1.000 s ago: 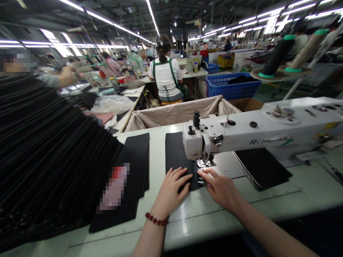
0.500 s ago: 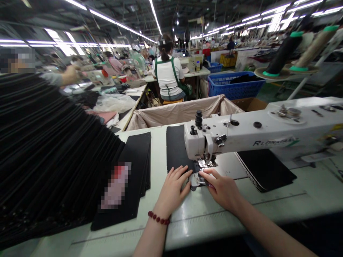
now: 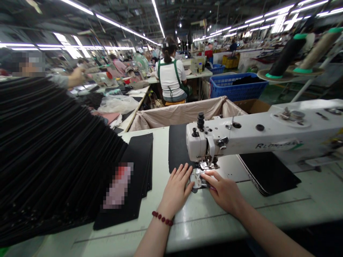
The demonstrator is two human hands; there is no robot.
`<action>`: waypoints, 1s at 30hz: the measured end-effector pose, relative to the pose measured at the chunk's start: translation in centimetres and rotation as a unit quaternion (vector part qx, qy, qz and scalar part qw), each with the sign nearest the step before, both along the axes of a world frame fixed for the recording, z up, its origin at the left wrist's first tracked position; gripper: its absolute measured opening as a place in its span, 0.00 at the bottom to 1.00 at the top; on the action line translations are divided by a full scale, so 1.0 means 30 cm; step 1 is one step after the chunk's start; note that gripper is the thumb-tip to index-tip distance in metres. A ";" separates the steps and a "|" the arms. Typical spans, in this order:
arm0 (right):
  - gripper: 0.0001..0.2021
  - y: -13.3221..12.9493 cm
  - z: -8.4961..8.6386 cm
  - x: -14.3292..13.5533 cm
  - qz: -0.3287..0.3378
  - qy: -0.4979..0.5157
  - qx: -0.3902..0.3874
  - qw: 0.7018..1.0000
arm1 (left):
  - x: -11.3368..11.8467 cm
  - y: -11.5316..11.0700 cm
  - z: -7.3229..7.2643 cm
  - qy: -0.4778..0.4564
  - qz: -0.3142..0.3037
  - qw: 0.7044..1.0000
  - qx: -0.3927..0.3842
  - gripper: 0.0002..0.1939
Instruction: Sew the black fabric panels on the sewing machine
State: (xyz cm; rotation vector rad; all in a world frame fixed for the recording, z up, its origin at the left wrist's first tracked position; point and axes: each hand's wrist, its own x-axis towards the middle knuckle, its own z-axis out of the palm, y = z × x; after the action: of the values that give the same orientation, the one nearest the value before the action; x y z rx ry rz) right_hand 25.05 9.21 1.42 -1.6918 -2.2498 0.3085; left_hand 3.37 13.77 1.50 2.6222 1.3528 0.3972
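A black fabric panel (image 3: 177,148) lies flat on the table, partly under the head of a white sewing machine (image 3: 227,135). My left hand (image 3: 177,189) is spread flat, fingertips on the panel's near edge. It wears a dark red bead bracelet (image 3: 162,218). Close to the metal plate (image 3: 197,179) before the presser foot (image 3: 205,165), my right hand (image 3: 225,192) has its index finger stretched forward and its other fingers curled. Something small and pinkish (image 3: 211,187) shows beneath those curled fingers, too covered to name.
A tall stack of black panels (image 3: 53,150) fills the left side, with several loose ones (image 3: 134,178) beside it. More black pieces (image 3: 269,173) lie beneath the machine arm. Behind the table stand a cloth-lined bin (image 3: 177,112), a blue basket (image 3: 237,87) and a seated person (image 3: 171,76).
The black panel has slid slightly away from me under the machine, baring more of the metal plate. My left hand has moved a little forward with it. The view has shifted slightly.
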 end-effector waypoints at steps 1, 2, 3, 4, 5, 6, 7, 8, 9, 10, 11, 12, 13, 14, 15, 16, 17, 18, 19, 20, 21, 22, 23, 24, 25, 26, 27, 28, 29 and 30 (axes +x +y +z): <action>0.27 0.000 0.000 0.000 0.000 0.000 0.001 1.000 | 0.001 -0.001 0.000 0.001 0.000 1.000 0.002 0.27; 0.27 0.001 -0.001 -0.001 0.000 -0.001 0.002 1.000 | 0.001 -0.002 0.001 0.002 -0.001 1.000 0.003 0.27; 0.27 0.001 -0.002 -0.001 0.000 -0.002 0.002 1.000 | 0.001 -0.003 0.002 0.004 -0.001 1.000 0.003 0.27; 0.27 0.001 -0.002 -0.002 0.001 -0.003 0.003 1.000 | 0.002 -0.002 0.003 0.006 -0.001 1.000 0.003 0.27; 0.27 0.001 -0.003 -0.002 0.001 -0.003 0.004 1.000 | 0.002 0.000 0.004 0.008 -0.001 1.000 0.004 0.27; 0.27 0.001 -0.004 -0.002 0.001 -0.004 0.005 1.000 | 0.002 0.003 0.006 0.011 -0.002 1.000 0.005 0.28; 0.27 0.000 -0.004 -0.003 0.001 -0.005 0.005 1.000 | 0.003 0.008 0.007 0.014 -0.007 1.000 0.005 0.29; 0.27 0.000 -0.005 -0.003 0.000 -0.006 0.006 1.000 | 0.004 0.015 0.008 0.017 -0.014 1.000 0.006 0.30; 0.27 0.000 -0.005 -0.002 0.000 -0.007 0.006 1.000 | 0.005 0.022 0.008 0.020 -0.024 1.000 0.005 0.31; 0.27 0.000 -0.005 -0.002 -0.001 -0.007 0.007 1.000 | 0.007 0.030 0.008 0.023 -0.033 0.999 0.004 0.32; 0.27 0.001 -0.006 -0.001 -0.002 -0.006 0.006 1.000 | 0.009 0.037 0.007 0.027 -0.041 0.999 0.002 0.32; 0.28 0.002 -0.006 0.000 -0.001 -0.004 0.006 1.000 | 0.010 0.042 0.006 0.029 -0.047 0.998 0.001 0.32; 0.28 0.002 -0.007 0.000 0.000 -0.002 0.005 1.000 | 0.012 0.047 0.004 0.031 -0.048 0.998 0.002 0.31; 0.27 0.003 -0.007 0.000 0.001 0.001 0.005 1.000 | 0.014 0.049 0.002 0.032 -0.047 0.998 0.004 0.31; 0.27 0.003 -0.008 0.000 0.003 0.004 0.004 1.000 | 0.015 0.051 -0.001 0.033 -0.044 0.998 0.006 0.31; 0.27 0.003 -0.009 0.000 0.003 0.005 0.005 1.000 | 0.016 0.051 -0.003 0.034 -0.041 0.999 0.009 0.32; 0.27 0.003 -0.009 0.000 0.002 0.007 0.006 1.000 | 0.017 0.050 -0.005 0.034 -0.039 0.999 0.012 0.32; 0.27 0.002 -0.010 -0.001 0.000 0.007 0.006 1.000 | 0.017 0.049 -0.006 0.034 -0.038 0.999 0.014 0.32; 0.27 0.002 -0.011 -0.001 -0.001 0.008 0.006 1.000 | 0.017 0.049 -0.007 0.034 -0.038 0.999 0.016 0.31; 0.27 0.001 -0.011 -0.001 -0.001 0.008 0.005 1.000 | 0.017 0.048 -0.007 0.033 -0.039 0.999 0.017 0.31; 0.27 0.001 -0.012 -0.001 -0.001 0.010 0.004 1.000 | 0.017 0.047 -0.006 0.032 -0.039 0.999 0.018 0.31; 0.27 0.001 -0.012 0.000 -0.001 0.012 0.003 1.000 | 0.017 0.047 -0.005 0.032 -0.040 0.999 0.018 0.31; 0.27 0.001 -0.012 0.000 0.000 0.014 0.003 1.000 | 0.016 0.047 -0.004 0.032 -0.040 0.999 0.017 0.31; 0.27 0.001 -0.012 0.001 0.000 0.017 0.002 1.000 | 0.015 0.048 -0.003 0.032 -0.040 0.999 0.016 0.31; 0.27 0.001 -0.012 0.001 0.000 0.019 0.002 1.000 | 0.013 0.048 -0.003 0.032 -0.042 0.998 0.015 0.31; 0.27 0.001 -0.012 0.001 0.000 0.020 0.001 1.000 | 0.012 0.048 -0.002 0.032 -0.043 0.998 0.014 0.31; 0.27 0.001 -0.011 0.000 -0.001 0.020 0.000 1.000 | 0.011 0.048 -0.002 0.032 -0.044 0.998 0.013 0.31; 0.26 0.001 -0.010 -0.001 -0.001 0.020 -0.002 1.000 | 0.010 0.049 -0.002 0.033 -0.045 0.998 0.013 0.31; 0.26 0.001 -0.008 -0.002 -0.002 0.019 -0.003 1.000 | 0.009 0.048 -0.003 0.032 -0.045 0.998 0.014 0.31; 0.26 0.001 -0.005 -0.003 -0.003 0.020 -0.003 1.000 | 0.009 0.048 -0.003 0.032 -0.043 0.998 0.016 0.31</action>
State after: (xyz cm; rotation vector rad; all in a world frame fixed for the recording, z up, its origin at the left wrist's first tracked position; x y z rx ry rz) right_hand 24.97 9.23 1.26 -1.6805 -2.2176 0.3453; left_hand 3.65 15.22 1.40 2.7311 1.2554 0.3282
